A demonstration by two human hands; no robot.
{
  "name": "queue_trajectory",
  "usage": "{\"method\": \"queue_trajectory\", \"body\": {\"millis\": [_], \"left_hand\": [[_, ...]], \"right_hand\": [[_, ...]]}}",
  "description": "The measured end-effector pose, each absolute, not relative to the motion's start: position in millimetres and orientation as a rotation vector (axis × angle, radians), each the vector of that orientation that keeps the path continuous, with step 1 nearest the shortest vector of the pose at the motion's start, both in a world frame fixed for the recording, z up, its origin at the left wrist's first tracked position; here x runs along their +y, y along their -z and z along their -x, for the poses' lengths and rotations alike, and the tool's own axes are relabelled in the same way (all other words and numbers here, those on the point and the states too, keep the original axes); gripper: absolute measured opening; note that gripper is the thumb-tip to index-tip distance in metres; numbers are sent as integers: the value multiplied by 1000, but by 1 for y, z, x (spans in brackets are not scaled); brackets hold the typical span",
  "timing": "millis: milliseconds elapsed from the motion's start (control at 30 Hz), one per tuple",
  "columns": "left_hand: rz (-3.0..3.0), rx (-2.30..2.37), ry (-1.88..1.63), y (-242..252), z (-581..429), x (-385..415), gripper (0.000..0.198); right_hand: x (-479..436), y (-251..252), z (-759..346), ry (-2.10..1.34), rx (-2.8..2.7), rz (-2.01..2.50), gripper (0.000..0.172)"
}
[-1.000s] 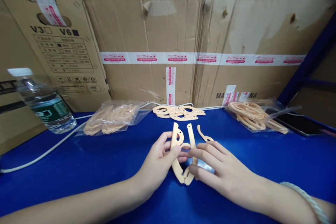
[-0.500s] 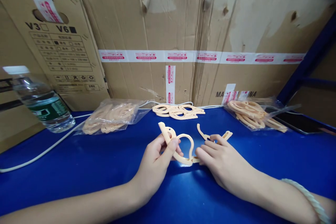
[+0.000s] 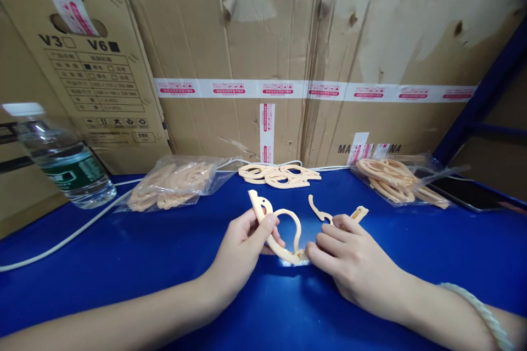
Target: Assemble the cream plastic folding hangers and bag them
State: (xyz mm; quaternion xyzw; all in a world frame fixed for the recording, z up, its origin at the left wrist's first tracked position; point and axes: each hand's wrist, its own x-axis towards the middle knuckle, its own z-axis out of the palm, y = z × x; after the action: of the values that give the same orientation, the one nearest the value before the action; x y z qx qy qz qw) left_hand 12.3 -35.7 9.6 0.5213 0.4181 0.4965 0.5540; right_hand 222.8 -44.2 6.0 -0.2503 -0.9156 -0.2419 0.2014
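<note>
My left hand pinching, right hand curled, I hold 1 hanger spread sideways between them; a hook lies just beyond the right.

head view: close above, facing forward-down across blue table

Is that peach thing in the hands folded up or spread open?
The peach thing is spread open: its two sides slant apart in a wide V, one in the left hand, one in the right hand.
</note>
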Motion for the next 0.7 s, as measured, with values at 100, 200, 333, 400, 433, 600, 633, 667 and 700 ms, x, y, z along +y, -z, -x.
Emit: {"method": "queue_trajectory", "body": {"millis": [100,200,333,400,433,600,633,667,700], "left_hand": [[-1238,983,-1161,-10,-12,-35,25],[-1228,980,-1152,-12,-12,-35,26],[-1220,981,-1156,-13,-12,-35,29],[-1215,983,-1154,-13,-12,-35,29],[-1211,986,-1149,-13,-12,-35,29],[-1180,1004,-1114,-11,-12,-32,27],[-1156,1004,-1113,-10,-11,-31,26],[-1119,1005,-1114,-10,-11,-30,25],[-1077,1008,-1118,-10,-10,-28,25]], "right_hand": [[-45,-7,-222,687,-2551,683,35],[-45,-8,-221,701,-2537,679,37],[-46,-8,-220,736,-2524,695,39],[-47,-7,-220,748,-2517,690,40],[-47,-7,-220,752,-2515,690,40],[-47,-7,-221,758,-2499,694,38],[-48,-8,-221,772,-2495,684,37],[-49,-10,-221,798,-2490,665,35],[-50,-11,-221,832,-2480,641,32]]}}
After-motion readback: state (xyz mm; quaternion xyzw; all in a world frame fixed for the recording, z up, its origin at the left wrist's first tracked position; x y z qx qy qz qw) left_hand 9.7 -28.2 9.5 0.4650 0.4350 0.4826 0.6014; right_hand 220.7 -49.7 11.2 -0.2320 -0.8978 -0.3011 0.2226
